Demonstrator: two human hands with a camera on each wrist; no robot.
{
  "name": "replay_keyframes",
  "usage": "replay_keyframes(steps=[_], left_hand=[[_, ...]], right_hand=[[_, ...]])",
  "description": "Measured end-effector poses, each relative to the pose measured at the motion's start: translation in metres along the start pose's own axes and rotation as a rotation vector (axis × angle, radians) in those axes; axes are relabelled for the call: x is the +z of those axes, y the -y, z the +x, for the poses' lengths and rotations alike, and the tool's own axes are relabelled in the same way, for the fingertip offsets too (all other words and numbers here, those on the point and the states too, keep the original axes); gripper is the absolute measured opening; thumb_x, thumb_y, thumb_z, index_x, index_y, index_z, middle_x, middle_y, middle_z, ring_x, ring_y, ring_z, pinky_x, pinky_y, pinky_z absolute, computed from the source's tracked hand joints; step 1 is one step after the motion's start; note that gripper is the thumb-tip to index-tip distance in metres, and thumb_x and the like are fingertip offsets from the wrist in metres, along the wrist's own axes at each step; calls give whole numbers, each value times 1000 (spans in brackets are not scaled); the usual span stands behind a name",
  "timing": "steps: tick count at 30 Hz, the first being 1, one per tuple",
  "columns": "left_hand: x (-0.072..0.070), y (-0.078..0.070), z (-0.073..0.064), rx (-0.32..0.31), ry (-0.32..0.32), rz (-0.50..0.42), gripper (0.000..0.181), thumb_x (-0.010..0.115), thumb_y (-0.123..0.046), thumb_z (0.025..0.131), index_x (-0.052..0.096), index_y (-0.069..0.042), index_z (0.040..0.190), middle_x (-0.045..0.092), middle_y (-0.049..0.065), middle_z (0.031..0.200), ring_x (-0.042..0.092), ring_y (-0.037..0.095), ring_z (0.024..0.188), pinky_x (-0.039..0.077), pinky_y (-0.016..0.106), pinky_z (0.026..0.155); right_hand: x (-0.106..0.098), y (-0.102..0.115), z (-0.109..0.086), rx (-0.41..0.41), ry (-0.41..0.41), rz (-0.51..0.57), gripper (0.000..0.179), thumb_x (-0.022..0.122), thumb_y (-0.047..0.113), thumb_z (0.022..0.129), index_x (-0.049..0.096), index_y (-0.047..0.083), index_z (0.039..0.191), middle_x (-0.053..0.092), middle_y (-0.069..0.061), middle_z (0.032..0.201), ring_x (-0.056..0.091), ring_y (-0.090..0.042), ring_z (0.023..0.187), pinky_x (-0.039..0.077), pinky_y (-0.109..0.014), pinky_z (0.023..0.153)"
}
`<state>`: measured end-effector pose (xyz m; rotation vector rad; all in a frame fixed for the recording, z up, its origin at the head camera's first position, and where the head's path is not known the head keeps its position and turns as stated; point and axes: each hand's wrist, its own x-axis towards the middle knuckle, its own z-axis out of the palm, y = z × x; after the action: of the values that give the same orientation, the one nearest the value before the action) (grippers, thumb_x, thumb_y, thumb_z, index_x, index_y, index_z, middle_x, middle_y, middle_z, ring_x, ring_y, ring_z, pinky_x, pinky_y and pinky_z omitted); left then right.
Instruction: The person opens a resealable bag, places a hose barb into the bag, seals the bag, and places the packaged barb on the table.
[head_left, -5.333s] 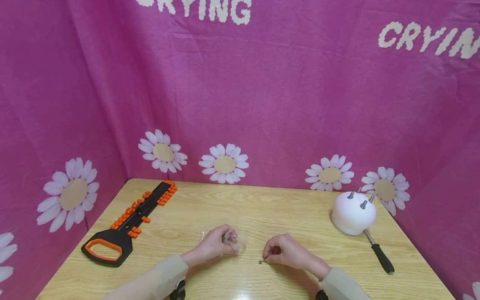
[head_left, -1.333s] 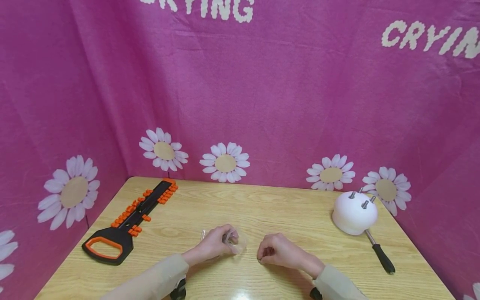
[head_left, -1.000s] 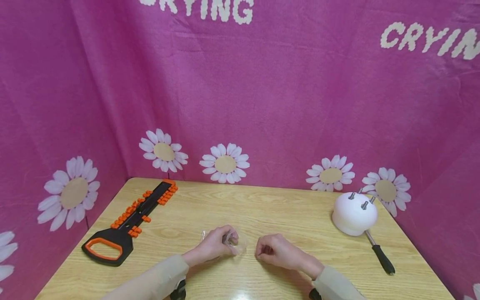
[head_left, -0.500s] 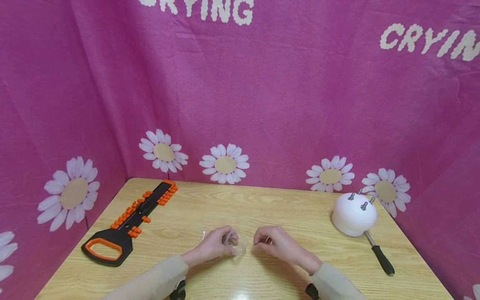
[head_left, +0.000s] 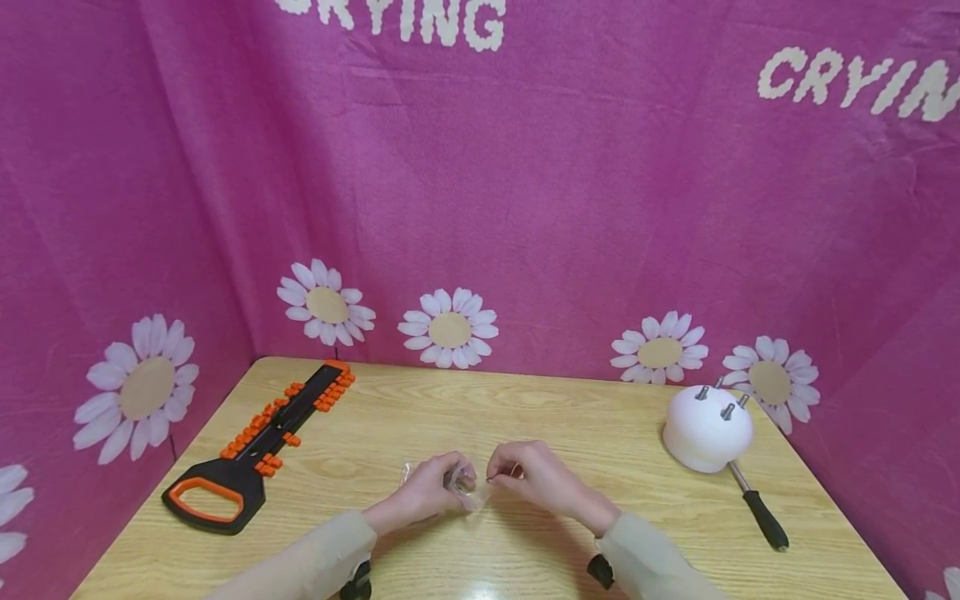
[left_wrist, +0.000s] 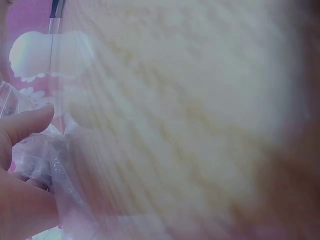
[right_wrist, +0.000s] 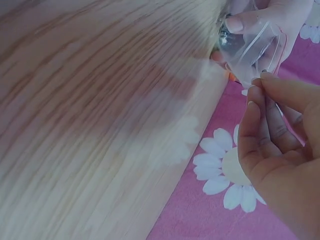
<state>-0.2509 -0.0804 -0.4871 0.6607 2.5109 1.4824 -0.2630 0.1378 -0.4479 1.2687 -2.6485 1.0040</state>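
My left hand (head_left: 429, 487) grips a clear plastic zip bag (right_wrist: 260, 42), its fingers and thumb around the plastic. Small dark metal parts (right_wrist: 229, 37) show through the bag in the right wrist view. Close beside the bag's mouth, my right hand (head_left: 543, 479) pinches a tiny dark metal piece (right_wrist: 264, 73) between thumb and forefinger; most of it is hidden by the fingertips, and I cannot tell its kind. In the left wrist view the thumb (left_wrist: 30, 122) presses on the crinkled bag film.
On the wooden table (head_left: 480, 408), a black rack with orange clips and a handle (head_left: 247, 458) lies at left. A white rounded body (head_left: 705, 437) with several metal pegs stands at back right, with a black-handled screwdriver (head_left: 765, 517) beside it. Pink cloth (head_left: 525, 208) hangs behind.
My right hand has picked small metal off the table, then risen and moved left to the bag's mouth. My left hand has stayed in place with the bag.
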Motion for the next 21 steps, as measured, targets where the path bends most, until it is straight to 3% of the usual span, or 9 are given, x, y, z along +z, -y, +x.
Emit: replay_keyframes(steps=[9,21], left_hand=[[0,-1,-2,-4,-9,19,32,83,-4,74,62,-5,98,69,8,98,58,12,89,46,22,77],[0,1,0,-18,3,-45,33,82,-1,75,61,-2,100,70,11,101,67,21,96,52,19,77]], right_hand=[[5,6,7,4,27,28,7,69,1,89,69,7,88,73,-3,83,62,3,75,54,-15,67],[0,4,-4,0,10,13,7,70,0,88,69,7,87,72,-2,81,62,2,74,54,-17,67]])
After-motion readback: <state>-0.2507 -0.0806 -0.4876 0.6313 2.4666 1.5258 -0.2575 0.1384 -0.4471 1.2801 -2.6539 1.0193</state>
